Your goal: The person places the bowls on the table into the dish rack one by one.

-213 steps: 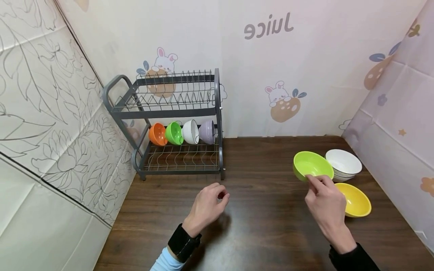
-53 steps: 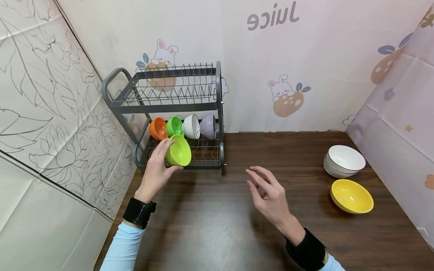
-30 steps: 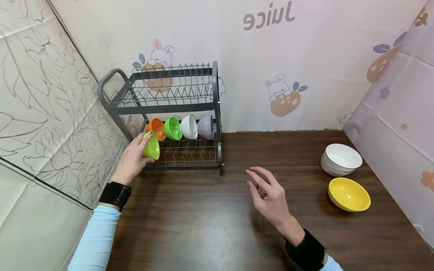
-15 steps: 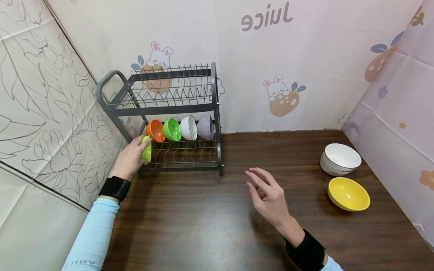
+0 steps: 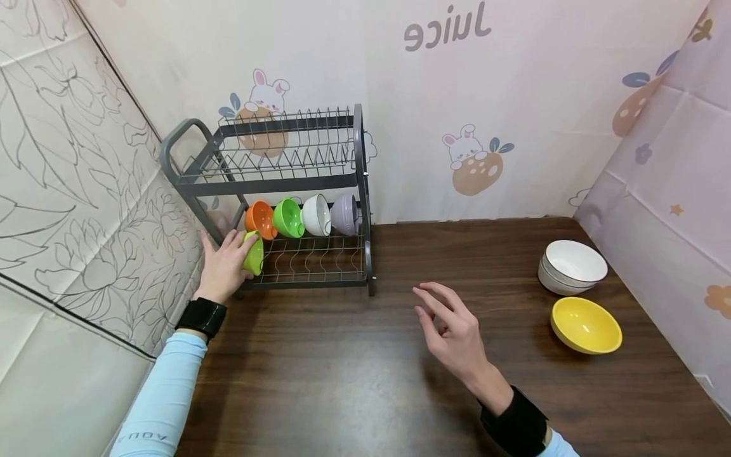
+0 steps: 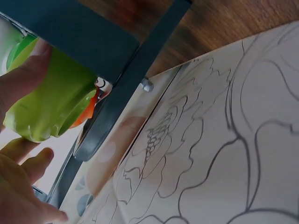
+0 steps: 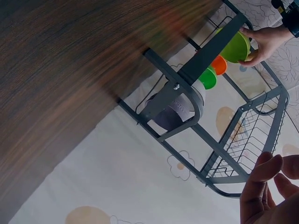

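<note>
Patterned cloth [image 5: 394, 101] backs the scene along the far side. Dark wood-grain table [image 5: 342, 362] below it. Two-tier grey dish rack [image 5: 274, 189] stands far left on the table. Right hand [image 5: 454, 333] is over the table right of centre, fingers loosely bent, thumb apart from the fingertips, nothing held. Left hand [image 5: 224, 263] is at the rack's near left corner, thumb and fingers bearing on opposite sides of a yellow-green bowl [image 5: 254, 254], other fingers spread. That bowl is tipped on its side at the left end of the lower tier; cannot tell whether its weight is on the wires. Far right on the table, stacked white bowls [image 5: 573, 268]; just nearer, a yellow bowl [image 5: 586, 325], upright. Smallest, lower tier, far row, left to right, all tilted: orange bowl [image 5: 260, 219], green bowl [image 5: 288, 218], white bowl [image 5: 316, 214], purple bowl [image 5: 345, 214].
</note>
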Action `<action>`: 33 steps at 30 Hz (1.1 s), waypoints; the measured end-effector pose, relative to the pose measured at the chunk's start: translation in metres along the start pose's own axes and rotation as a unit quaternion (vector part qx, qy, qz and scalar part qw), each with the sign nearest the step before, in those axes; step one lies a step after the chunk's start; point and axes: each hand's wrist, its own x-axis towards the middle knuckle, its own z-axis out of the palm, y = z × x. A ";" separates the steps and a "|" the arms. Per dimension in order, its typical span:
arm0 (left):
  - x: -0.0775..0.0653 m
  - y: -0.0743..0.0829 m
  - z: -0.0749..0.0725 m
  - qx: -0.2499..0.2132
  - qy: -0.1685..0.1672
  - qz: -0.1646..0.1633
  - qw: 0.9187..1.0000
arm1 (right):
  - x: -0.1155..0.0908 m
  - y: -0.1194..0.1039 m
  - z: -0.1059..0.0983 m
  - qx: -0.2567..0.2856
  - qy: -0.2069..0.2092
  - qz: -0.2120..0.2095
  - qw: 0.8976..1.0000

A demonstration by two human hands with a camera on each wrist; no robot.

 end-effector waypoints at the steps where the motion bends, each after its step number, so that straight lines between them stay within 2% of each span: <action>1: 0.000 0.000 0.001 0.001 0.004 0.002 1.000 | 0.000 0.000 0.000 0.000 0.000 0.000 1.000; 11: -0.008 -0.007 0.009 -0.022 0.012 -0.024 0.999 | 0.001 -0.001 0.001 -0.002 0.000 -0.002 1.000; 17: -0.013 -0.010 0.013 -0.010 0.022 -0.024 0.999 | 0.000 -0.001 0.002 0.002 0.002 0.000 1.000; 22: -0.014 -0.010 0.014 0.004 0.013 -0.027 1.000 | 0.000 -0.001 0.002 0.001 -0.004 0.005 1.000; 25: -0.016 -0.008 0.012 0.010 0.000 -0.027 1.000 | -0.004 0.000 -0.001 -0.018 -0.017 0.026 0.999; 29: -0.019 0.009 0.005 -0.008 -0.008 -0.029 1.000 | -0.015 0.005 -0.013 -0.079 -0.043 0.088 0.992; 31: -0.022 0.025 -0.002 -0.024 0.003 -0.032 0.999 | -0.021 0.011 -0.024 -0.133 -0.057 0.124 0.982; 33: -0.027 0.045 -0.008 -0.047 0.023 -0.033 0.998 | -0.027 0.017 -0.038 -0.192 -0.070 0.159 0.966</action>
